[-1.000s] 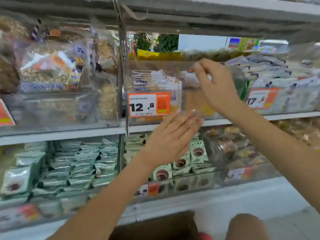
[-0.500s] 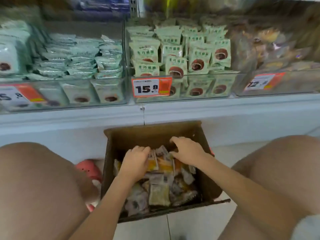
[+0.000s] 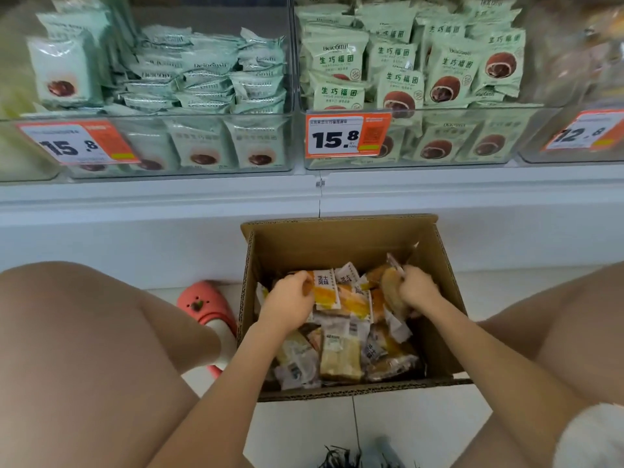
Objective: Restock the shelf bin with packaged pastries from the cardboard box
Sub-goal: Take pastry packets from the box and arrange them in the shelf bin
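Observation:
An open cardboard box point(image 3: 341, 244) stands on the floor between my knees, below the shelf. Several clear-wrapped yellow and brown packaged pastries point(image 3: 341, 359) lie loose inside it. My left hand point(image 3: 290, 302) is down in the box, fingers closed on a white and orange pastry packet point(image 3: 326, 288). My right hand point(image 3: 417, 287) grips an upright golden pastry packet point(image 3: 391, 285) near the box's right wall. The target shelf bin is out of view above.
Clear shelf bins point(image 3: 405, 157) with green packets and orange price tags point(image 3: 347, 135) sit just above the box. A white shelf ledge point(image 3: 169, 204) juts out over the floor. A pink slipper point(image 3: 206, 305) lies left of the box.
My view dropped from the upper shelf bin to the box on the floor. Both hands came down from the bin into the box and closed on packets.

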`<state>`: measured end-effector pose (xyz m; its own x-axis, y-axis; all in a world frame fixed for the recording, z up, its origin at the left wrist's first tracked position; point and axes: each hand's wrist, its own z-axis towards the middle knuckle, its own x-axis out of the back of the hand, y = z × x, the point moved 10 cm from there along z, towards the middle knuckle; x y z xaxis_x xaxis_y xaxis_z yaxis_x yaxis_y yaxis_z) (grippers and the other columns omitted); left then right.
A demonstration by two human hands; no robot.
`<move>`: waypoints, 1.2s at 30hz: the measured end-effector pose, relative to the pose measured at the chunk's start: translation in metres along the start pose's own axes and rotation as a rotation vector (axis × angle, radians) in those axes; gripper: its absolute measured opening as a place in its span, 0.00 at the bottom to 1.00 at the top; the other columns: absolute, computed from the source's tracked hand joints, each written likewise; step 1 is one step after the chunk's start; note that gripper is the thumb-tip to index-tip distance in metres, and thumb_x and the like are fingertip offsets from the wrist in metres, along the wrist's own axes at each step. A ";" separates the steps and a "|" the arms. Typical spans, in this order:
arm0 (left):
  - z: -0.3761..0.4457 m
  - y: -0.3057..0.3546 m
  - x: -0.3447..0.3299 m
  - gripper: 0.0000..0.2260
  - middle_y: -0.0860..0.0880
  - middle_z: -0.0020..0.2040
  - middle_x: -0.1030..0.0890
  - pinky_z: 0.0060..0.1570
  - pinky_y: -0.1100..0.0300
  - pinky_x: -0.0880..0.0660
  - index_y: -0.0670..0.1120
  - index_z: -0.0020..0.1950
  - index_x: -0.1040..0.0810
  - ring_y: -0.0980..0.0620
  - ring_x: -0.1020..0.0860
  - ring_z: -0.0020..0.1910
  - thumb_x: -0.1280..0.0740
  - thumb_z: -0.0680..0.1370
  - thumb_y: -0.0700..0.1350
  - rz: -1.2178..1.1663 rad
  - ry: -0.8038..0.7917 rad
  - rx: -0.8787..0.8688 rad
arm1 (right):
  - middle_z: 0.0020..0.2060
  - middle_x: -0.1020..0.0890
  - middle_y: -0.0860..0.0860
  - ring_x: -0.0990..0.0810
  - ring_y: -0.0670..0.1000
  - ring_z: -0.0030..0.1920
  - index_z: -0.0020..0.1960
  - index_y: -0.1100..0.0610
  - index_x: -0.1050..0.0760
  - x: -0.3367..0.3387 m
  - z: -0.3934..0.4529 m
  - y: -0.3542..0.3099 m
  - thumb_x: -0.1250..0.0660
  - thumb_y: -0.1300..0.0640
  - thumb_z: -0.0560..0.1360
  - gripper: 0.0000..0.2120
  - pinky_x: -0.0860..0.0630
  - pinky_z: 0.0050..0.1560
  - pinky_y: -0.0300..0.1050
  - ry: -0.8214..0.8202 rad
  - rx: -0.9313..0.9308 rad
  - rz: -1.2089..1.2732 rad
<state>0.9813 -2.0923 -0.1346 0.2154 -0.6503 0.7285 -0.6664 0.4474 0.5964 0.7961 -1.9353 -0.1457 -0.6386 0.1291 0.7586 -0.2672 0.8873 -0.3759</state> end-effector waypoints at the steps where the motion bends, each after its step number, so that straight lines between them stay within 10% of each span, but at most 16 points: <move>1: 0.002 -0.002 0.000 0.14 0.48 0.61 0.24 0.52 0.56 0.26 0.46 0.65 0.27 0.49 0.25 0.56 0.38 0.80 0.46 -0.112 0.004 0.048 | 0.49 0.23 0.56 0.22 0.59 0.46 0.57 0.57 0.29 0.007 -0.008 -0.010 0.43 0.58 0.80 0.08 0.19 0.46 0.57 -0.039 0.017 0.032; 6: -0.014 -0.010 -0.017 0.31 0.47 0.62 0.24 0.56 0.55 0.28 0.45 0.70 0.33 0.48 0.25 0.59 0.28 0.72 0.56 -0.805 -0.229 0.406 | 0.56 0.19 0.55 0.18 0.56 0.52 0.60 0.55 0.26 0.027 -0.059 -0.041 0.37 0.60 0.78 0.11 0.18 0.45 0.52 -0.455 0.046 0.698; 11: -0.028 0.042 -0.013 0.20 0.41 0.56 0.18 0.52 0.50 0.21 0.44 0.63 0.26 0.45 0.18 0.51 0.34 0.73 0.49 -1.316 -0.504 0.222 | 0.59 0.19 0.55 0.20 0.57 0.58 0.64 0.53 0.27 0.026 -0.079 -0.058 0.36 0.57 0.74 0.19 0.20 0.52 0.54 -0.666 0.160 0.912; 21: -0.028 0.059 0.024 0.20 0.45 0.59 0.19 0.52 0.55 0.21 0.45 0.65 0.25 0.47 0.21 0.59 0.33 0.73 0.36 -1.234 -0.289 -0.018 | 0.52 0.19 0.52 0.18 0.50 0.52 0.53 0.52 0.21 0.045 -0.075 -0.055 0.28 0.65 0.69 0.15 0.20 0.51 0.44 -0.292 0.286 0.899; 25: -0.026 0.039 0.008 0.28 0.39 0.74 0.37 0.62 0.37 0.31 0.49 0.76 0.40 0.34 0.34 0.69 0.41 0.79 0.60 -1.444 -0.355 0.272 | 0.54 0.21 0.40 0.25 0.35 0.55 0.47 0.44 0.19 0.081 -0.096 -0.079 0.28 0.66 0.69 0.17 0.28 0.52 0.32 0.082 0.658 0.652; 28: -0.030 0.055 0.009 0.36 0.35 0.65 0.26 0.57 0.37 0.26 0.41 0.70 0.34 0.35 0.24 0.61 0.47 0.75 0.68 -1.683 -0.466 0.272 | 0.69 0.33 0.38 0.40 0.42 0.71 0.46 0.41 0.18 0.069 -0.110 -0.093 0.27 0.66 0.68 0.19 0.43 0.71 0.41 0.178 0.863 0.336; 31: -0.021 0.047 0.025 0.18 0.44 0.49 0.18 0.41 0.46 0.19 0.42 0.66 0.28 0.46 0.18 0.45 0.37 0.79 0.48 -1.536 -0.226 0.173 | 0.72 0.42 0.36 0.50 0.41 0.74 0.49 0.42 0.18 0.050 -0.112 -0.092 0.32 0.72 0.69 0.25 0.51 0.72 0.46 0.075 0.869 0.180; 36: -0.019 0.043 0.037 0.08 0.47 0.43 0.16 0.39 0.50 0.18 0.47 0.56 0.23 0.52 0.17 0.39 0.34 0.77 0.41 -1.477 -0.144 0.127 | 0.66 0.26 0.46 0.26 0.44 0.64 0.61 0.44 0.23 0.049 -0.099 -0.080 0.37 0.66 0.74 0.23 0.26 0.62 0.48 -0.227 0.562 0.856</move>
<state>0.9739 -2.0850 -0.0754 0.6696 -0.5139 -0.5363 0.0281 -0.7039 0.7097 0.8580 -1.9560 -0.0256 -0.8776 0.4787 0.0271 0.0779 0.1981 -0.9771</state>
